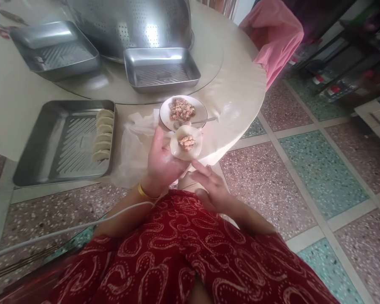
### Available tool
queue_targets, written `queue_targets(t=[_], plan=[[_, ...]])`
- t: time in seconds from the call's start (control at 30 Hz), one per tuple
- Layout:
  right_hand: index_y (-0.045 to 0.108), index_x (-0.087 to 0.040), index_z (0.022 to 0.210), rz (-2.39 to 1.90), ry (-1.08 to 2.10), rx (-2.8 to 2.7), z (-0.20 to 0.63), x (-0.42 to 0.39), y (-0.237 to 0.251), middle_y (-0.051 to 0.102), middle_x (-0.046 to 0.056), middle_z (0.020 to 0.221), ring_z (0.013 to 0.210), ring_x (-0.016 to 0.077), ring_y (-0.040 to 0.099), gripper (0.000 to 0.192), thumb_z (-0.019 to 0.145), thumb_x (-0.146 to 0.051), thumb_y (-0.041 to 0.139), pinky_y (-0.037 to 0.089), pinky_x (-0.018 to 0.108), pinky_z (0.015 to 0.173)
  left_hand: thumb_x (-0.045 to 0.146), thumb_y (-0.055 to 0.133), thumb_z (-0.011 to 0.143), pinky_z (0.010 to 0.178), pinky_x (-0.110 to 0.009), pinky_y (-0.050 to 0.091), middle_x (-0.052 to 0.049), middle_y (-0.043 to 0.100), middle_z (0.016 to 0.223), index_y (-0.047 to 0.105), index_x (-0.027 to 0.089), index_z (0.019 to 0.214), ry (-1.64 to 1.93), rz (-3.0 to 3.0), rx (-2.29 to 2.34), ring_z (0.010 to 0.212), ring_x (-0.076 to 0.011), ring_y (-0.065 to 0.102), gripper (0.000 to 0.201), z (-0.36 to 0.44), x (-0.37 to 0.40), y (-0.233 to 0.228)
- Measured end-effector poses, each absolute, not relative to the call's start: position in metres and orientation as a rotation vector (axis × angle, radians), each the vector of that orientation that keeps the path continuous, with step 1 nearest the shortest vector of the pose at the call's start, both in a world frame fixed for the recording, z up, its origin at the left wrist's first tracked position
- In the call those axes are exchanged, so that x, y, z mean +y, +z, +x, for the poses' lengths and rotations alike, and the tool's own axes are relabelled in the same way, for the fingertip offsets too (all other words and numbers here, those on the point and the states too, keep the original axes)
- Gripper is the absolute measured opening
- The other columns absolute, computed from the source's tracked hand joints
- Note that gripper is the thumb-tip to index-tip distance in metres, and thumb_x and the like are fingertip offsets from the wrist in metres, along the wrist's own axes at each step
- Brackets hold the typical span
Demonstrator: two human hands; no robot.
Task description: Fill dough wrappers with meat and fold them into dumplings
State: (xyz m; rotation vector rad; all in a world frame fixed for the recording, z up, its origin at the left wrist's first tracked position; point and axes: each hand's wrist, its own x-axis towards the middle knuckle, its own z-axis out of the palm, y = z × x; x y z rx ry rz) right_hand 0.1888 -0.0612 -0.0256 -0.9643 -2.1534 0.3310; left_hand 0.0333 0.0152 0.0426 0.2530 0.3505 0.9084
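Note:
My left hand is palm up with a round dumpling wrapper resting across its fingers. A lump of minced filling sits in the middle of the flat, unfolded wrapper. Just below the wrapper's lower right edge is my right hand, its fingers extended and nothing visible in them; whether a fingertip touches the wrapper I cannot tell. Behind the wrapper stands a white plate with a heap of minced filling and a metal spoon lying over its right side.
At left, a metal tray holds a row of several folded dumplings. Two more metal pans and a large perforated metal pot stand further back. Crumpled translucent sheeting lies beside the tray. A white cable crosses lower left.

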Motion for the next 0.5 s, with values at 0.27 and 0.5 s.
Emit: queue_targets(t=[0.27,0.5], plan=[[0.045,-0.03,0.139,-0.928,-0.134,-2.123,0.199,-0.051,-0.034,0.061,-0.001,0.138,0.083,0.0128,0.061,0.055,0.089,-0.009,0.049,0.053,0.028,0.069,0.065,0.024,0.096,0.109,-0.047,0.045,-0.012,0.065,0.129,0.052,0.015,0.138,0.919,0.196,0.399,0.134,-0.0299,0.051,0.071,0.035,0.015,0.038],[0.046,-0.036,0.135,-1.099,-0.493,-1.82,0.213,-0.027,-0.039,0.036,-0.001,0.154,0.116,0.0262,0.052,0.057,0.083,-0.019,0.063,0.05,0.042,0.087,0.047,0.029,0.1,0.106,-0.046,0.047,-0.015,0.065,0.13,0.05,0.011,0.14,0.765,0.18,0.386,0.13,-0.0301,0.055,0.057,0.04,0.007,0.046]])
